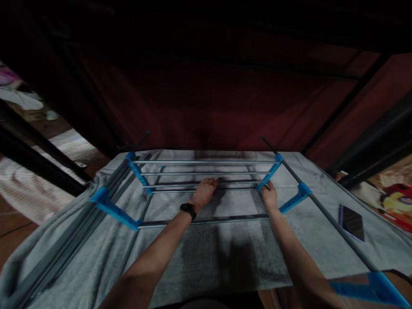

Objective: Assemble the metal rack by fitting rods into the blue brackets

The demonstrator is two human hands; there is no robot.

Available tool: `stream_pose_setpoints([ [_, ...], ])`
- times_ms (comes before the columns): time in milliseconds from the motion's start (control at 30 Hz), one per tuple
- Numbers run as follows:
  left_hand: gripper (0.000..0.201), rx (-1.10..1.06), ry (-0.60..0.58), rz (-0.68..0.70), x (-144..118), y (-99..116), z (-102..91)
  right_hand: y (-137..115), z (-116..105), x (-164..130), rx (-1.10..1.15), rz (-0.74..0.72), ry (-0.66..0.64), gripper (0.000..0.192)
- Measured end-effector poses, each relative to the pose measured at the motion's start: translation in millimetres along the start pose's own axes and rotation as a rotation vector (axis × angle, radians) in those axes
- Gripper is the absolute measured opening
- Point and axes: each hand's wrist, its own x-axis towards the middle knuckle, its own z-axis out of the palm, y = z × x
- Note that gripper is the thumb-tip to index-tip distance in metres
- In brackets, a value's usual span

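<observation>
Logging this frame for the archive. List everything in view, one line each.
rack frame: one, silver rods with grey side poles, lying on the blanket
plastic brackets: several, blue, at the rod ends
blanket: one, grey, spread under the rack
phone: one, dark, on the blanket at right
wristwatch: one, black, on the left wrist
left hand: one, palm down on the rods
right hand: one, fingers at a blue bracket; grip unclear
</observation>
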Motion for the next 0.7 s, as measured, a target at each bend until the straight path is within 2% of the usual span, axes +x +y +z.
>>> stream_pose_setpoints([
  [67, 0.053, -0.012, 0.007, 0.005, -2, 1, -2.0, -2, 7, -14, -0.077, 0.004, 0.050, 0.059],
  [167, 0.053, 0.061, -0.019, 0.004, -4, 2, -5.0, -9, 18, -42, -0.206, -0.104, 0.130, 0.068],
  [233, 0.051, 0.113, -0.038, 0.001, -3, 4, -6.6, -20, 25, -60, -0.232, -0.179, 0.124, 0.068],
  [300, 0.049, 0.143, -0.044, 0.002, -4, 5, -7.8, -34, 32, -73, -0.221, -0.263, 0.039, 0.060],
  [400, 0.049, 0.177, -0.042, 0.019, -5, 4, -8.4, -59, 45, -85, -0.190, -0.434, -0.164, 0.049],
  [500, 0.049, 0.193, -0.023, 0.023, -10, 2, -8.0, -82, 62, -95, -0.153, -0.577, -0.327, 0.046],
  [600, 0.050, 0.191, 0.012, 0.006, -17, -2, -8.1, -97, 83, -104, -0.164, -0.639, -0.418, 0.045],
  [700, 0.052, 0.187, 0.029, -0.012, -26, -8, -9.2, -104, 102, -110, -0.198, -0.659, -0.449, 0.047],
])
